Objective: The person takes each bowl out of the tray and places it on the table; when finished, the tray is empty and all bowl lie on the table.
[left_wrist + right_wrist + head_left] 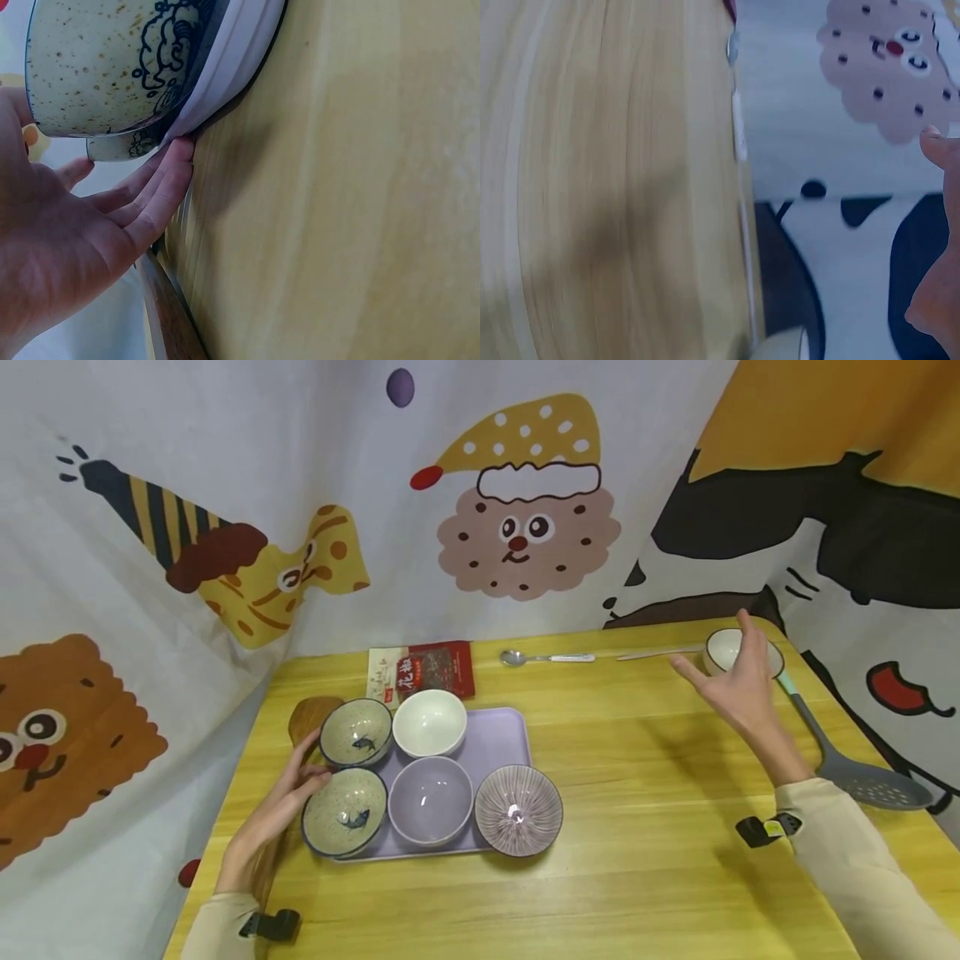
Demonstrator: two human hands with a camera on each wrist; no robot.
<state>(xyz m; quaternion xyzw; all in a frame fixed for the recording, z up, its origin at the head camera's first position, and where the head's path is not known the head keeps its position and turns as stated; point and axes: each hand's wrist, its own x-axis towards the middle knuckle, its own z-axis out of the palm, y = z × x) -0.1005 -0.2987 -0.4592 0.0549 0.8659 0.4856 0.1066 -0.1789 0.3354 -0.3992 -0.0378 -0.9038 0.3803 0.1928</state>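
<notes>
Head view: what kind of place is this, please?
Probably a staged tabletop set, not a real kitchen: cartoon-printed cloth curtains enclose a yellow wooden table carrying a lilac plastic tray of ceramic bowls.

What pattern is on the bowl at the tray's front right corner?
Fine purple-grey lines radiating from the centre of the striped bowl on the lilac tray; the head view shows it best.

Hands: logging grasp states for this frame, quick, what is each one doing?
Left hand: open, straight fingers touching the tray edge beside the speckled fish bowl.
Right hand: open, fingers spread, holding nothing, near the white bowl.
</notes>
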